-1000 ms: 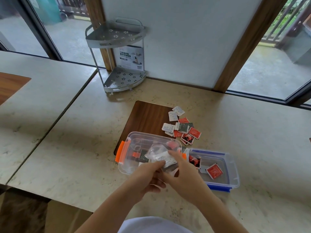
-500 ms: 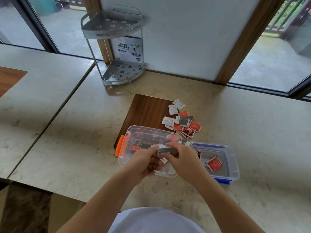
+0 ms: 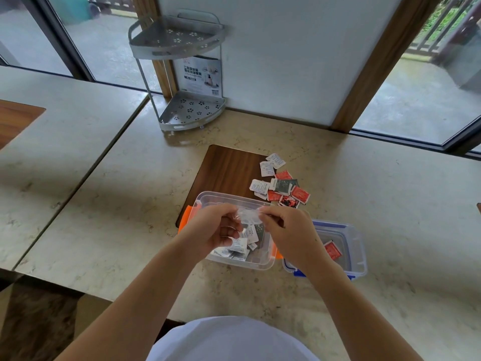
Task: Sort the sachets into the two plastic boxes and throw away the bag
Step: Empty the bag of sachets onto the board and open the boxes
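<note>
My left hand [image 3: 212, 229] and my right hand [image 3: 286, 231] both pinch a small clear plastic bag [image 3: 247, 216], held over the clear box with orange clips [image 3: 208, 198]. White and dark sachets [image 3: 242, 244] lie in that box under the bag. To its right stands the clear box with blue clips [image 3: 358, 248], holding a red sachet [image 3: 331, 251]. A loose pile of white, dark green and red sachets [image 3: 282, 185] lies behind the boxes, at the edge of a wooden board [image 3: 226, 168].
A grey two-tier corner rack [image 3: 182, 74] stands at the back against the wall. The marble counter [image 3: 390, 204] runs right and left, with a seam to a second counter [image 3: 65, 121] on the left. Glass doors are behind.
The bag, bulging with sachets a second ago, now looks flat and emptied; white sachets lie in the orange-clipped box. Both hands have risen slightly, still holding the bag.
</note>
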